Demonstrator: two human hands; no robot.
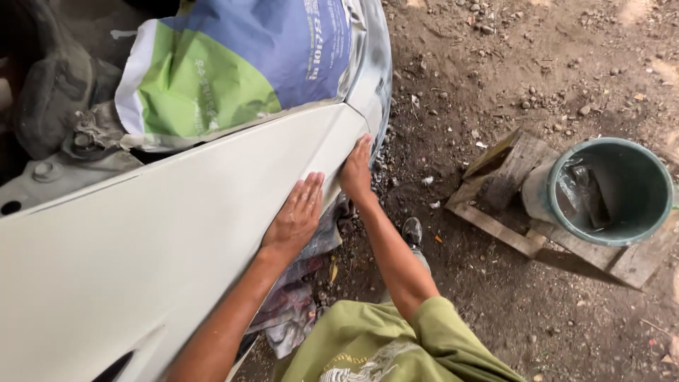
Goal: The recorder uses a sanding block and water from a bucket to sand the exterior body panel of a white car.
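Pressing the flat, open left hand (296,216) and open right hand (356,172) against the white car panel (163,240), near the green bucket (614,189).

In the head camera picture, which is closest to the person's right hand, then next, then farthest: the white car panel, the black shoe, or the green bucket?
1. White panel: the right hand lies on its edge.
2. Black shoe: on the dirt just below and right of that hand.
3. Green bucket: far right, sitting on a wooden pallet.
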